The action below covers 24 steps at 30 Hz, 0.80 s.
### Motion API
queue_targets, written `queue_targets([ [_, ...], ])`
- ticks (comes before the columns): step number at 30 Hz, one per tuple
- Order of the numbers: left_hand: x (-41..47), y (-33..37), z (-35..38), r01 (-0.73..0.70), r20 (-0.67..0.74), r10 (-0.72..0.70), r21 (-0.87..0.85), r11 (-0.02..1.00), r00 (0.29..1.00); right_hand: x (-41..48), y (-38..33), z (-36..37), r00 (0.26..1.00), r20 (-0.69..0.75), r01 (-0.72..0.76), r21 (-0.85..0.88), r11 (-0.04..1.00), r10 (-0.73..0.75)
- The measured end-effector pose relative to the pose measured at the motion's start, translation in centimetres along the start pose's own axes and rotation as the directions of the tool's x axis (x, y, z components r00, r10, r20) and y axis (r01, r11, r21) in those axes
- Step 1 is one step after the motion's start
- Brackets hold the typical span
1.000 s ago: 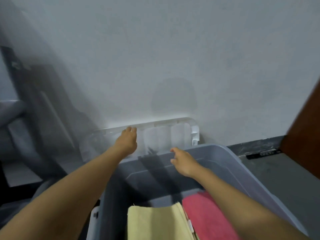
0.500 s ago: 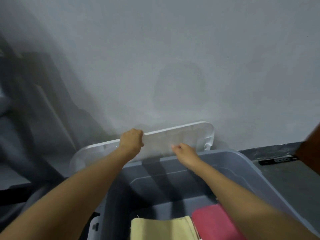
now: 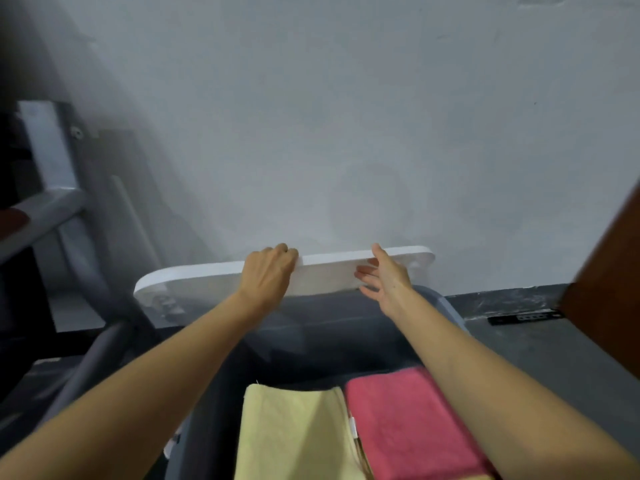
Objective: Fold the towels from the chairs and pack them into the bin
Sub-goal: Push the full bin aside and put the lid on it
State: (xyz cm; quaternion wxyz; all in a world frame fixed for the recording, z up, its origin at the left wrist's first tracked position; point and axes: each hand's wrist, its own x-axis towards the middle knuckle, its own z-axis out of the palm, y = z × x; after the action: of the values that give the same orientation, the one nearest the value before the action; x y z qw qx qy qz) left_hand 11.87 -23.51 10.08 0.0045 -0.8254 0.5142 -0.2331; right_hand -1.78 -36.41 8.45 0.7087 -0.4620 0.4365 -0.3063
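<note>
White plastic lid (image 3: 214,282), likely stiff, light and slick, stands at twelve o'clock behind the grey plastic bin (image 3: 446,306). The left hand (image 3: 266,275) clenches its top rim, the best hold, while the right hand (image 3: 388,275) rests spread on it, fingers released. A soft folded yellow towel (image 3: 294,434) and pink towel (image 3: 408,420) lie inside at six o'clock.

The white lid (image 3: 194,278), leaning on the wall (image 3: 346,133) at 12 o'clock of the bin (image 3: 446,306) a second ago, has tipped toward level and now shows nearly edge-on above the far rim. The left grip (image 3: 268,271), then just reaching its top edge, now curls over it. The right grip (image 3: 384,277) has risen from the rim to the lid's 1 o'clock end, fingers spread against it.
</note>
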Motion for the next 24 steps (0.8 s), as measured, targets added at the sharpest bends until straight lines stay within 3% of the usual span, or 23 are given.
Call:
queue_targets([
  [4, -1.4, 0.7, -4.6, -0.060, -0.221, 0.080, 0.096, 0.994, 0.972, -2.9, -1.9, -2.1, 0.996, 0.052, 0.061, 0.115, 0.991, -0.068],
  [8, -5.4, 3.8, -6.0, -0.036, -0.153, 0.039, 0.026, 0.999, 0.988, -6.8, -1.9, -3.7, 0.994, -0.049, 0.109, 0.182, 0.977, -0.101],
  [10, -8.4, 5.5, -6.0, -0.075, -0.216, 0.070, -0.014, 0.997, 0.974, -8.4, -0.5, -5.3, 0.989, -0.123, 0.109, 0.239, 0.965, -0.082],
  [13, -12.5, 7.9, -4.9, -0.177, -0.256, 0.166, -0.019, 0.984, 0.952, -11.1, 3.1, -8.5, 0.985, -0.169, 0.033, 0.338, 0.940, 0.026],
  [17, -17.6, 10.8, -1.7, -0.337, -0.153, 0.330, -0.021, 0.941, 0.931, -14.3, 8.0, -12.3, 0.977, -0.152, -0.078, 0.391, 0.917, 0.147],
  [20, -20.2, 12.0, 0.8, -0.422, -0.183, 0.416, 0.005, 0.906, 0.891, -15.6, 10.7, -14.7, 0.958, -0.156, -0.157, 0.408, 0.899, 0.238],
  [24, -22.4, 13.1, 2.4, -0.444, -0.209, 0.423, -0.062, 0.894, 0.881, -16.4, 12.4, -17.1, 0.937, -0.117, -0.300, 0.207, 0.931, 0.328],
])
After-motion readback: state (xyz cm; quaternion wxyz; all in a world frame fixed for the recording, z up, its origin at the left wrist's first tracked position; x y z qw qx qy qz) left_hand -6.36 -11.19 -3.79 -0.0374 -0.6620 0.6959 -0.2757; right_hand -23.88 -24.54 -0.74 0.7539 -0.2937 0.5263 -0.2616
